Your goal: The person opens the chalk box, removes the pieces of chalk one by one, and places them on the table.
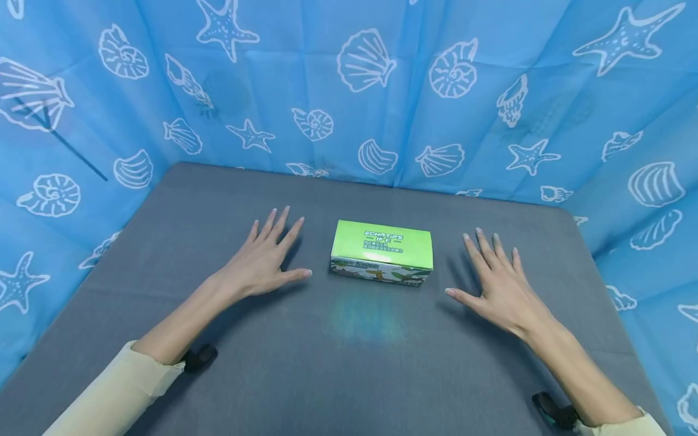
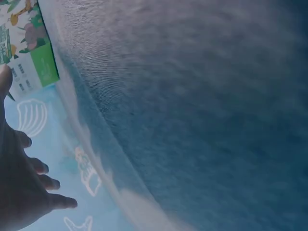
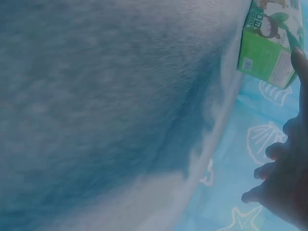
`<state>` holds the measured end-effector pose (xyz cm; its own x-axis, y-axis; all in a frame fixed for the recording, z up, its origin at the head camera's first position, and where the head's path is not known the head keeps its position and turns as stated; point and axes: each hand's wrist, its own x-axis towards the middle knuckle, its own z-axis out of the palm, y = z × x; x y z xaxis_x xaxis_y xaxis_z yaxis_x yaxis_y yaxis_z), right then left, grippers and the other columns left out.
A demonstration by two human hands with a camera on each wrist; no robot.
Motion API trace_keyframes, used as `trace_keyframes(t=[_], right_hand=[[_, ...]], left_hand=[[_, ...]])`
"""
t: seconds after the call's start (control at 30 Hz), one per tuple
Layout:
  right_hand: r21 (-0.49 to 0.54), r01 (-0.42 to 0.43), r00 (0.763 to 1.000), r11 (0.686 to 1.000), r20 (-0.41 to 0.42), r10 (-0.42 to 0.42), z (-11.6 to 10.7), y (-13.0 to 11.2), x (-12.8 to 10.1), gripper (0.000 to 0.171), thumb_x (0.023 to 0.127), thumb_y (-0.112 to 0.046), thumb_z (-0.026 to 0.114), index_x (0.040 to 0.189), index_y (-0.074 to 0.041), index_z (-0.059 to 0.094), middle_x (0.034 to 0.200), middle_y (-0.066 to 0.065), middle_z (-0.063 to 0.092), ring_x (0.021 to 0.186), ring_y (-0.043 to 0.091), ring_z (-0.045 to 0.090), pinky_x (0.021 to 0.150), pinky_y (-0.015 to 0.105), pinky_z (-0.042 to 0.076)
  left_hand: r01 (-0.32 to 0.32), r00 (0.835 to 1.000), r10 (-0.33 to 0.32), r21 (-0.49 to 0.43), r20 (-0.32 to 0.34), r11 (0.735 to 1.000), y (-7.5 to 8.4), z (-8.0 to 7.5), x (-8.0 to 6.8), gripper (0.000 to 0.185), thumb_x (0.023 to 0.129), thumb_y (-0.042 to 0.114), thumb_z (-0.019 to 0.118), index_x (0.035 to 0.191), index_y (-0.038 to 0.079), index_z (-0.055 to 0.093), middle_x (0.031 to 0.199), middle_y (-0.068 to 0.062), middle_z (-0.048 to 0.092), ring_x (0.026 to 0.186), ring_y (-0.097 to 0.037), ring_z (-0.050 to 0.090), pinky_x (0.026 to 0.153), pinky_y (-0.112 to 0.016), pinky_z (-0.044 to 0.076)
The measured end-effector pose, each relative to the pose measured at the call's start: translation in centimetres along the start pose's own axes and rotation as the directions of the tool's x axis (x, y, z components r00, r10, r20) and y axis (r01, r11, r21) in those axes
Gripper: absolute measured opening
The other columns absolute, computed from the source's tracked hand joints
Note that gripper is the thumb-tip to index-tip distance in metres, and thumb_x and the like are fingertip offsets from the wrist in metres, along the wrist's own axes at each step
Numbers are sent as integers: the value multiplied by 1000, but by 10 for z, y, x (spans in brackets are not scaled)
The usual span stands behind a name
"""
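A green box (image 1: 382, 251) with printed lettering on its lid and animal pictures on its front side lies on the grey table, between the two hands. To its left, my left hand (image 1: 267, 257) is spread with straight fingers, apart from the box. My right hand (image 1: 498, 284) is likewise spread at the box's right, also apart from it. Neither hand holds anything. In the left wrist view, one end of the box (image 2: 29, 53) shows beyond the thumb. The right wrist view has the other end of the box (image 3: 269, 45) at the upper right, partly behind the thumb.
The table (image 1: 327, 375) is covered in grey cloth. A blue curtain (image 1: 338, 79) with white shells and starfish encloses its back and both sides. A black band piece (image 1: 200, 358) sits at the left wrist, and another black piece (image 1: 553, 410) at the right wrist.
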<state>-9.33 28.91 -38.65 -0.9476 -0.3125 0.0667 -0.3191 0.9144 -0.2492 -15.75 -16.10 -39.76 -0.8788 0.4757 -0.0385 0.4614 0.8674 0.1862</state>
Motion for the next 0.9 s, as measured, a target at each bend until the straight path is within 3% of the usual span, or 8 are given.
trace_keyframes(t=[0.2, 0.57, 0.7, 0.9], right_hand=[[-2, 39, 999, 999, -5, -39, -3, -8, 11, 103, 89, -60, 64, 161, -14, 5, 164, 21, 5, 149, 45, -1, 116, 66, -5], [34, 73, 996, 997, 50, -75, -3, -26, 36, 103, 90, -61, 63, 161, -16, 5, 166, 17, 4, 149, 43, 4, 119, 62, 4], [99, 92, 993, 991, 69, -99, -2, -31, 45, 101, 90, -57, 65, 161, -17, 5, 166, 15, 7, 150, 40, 9, 119, 59, 12], [174, 65, 992, 983, 98, -83, 1, -36, 55, 96, 90, -60, 63, 161, -19, 15, 163, 14, 23, 147, 36, 26, 111, 62, 31]], left_hand=[[-40, 999, 41, -40, 19, 998, 9, -2, 14, 104, 87, 74, 52, 161, 22, 0, 166, -14, -10, 151, -37, -7, 118, -63, 7], [-79, 994, 92, -200, 57, 977, 26, 1, 36, 104, 86, 75, 54, 158, 35, -10, 166, -5, -11, 152, -33, 1, 114, -61, 28], [-98, 991, 120, -278, 63, 956, 29, 2, 41, 103, 87, 73, 55, 157, 36, -11, 167, -1, -8, 150, -31, 14, 113, -58, 31], [-170, 982, 191, -417, 8, 893, 36, 3, 49, 107, 87, 57, 69, 161, 19, 2, 166, -5, 7, 150, -26, 16, 119, -50, 22]])
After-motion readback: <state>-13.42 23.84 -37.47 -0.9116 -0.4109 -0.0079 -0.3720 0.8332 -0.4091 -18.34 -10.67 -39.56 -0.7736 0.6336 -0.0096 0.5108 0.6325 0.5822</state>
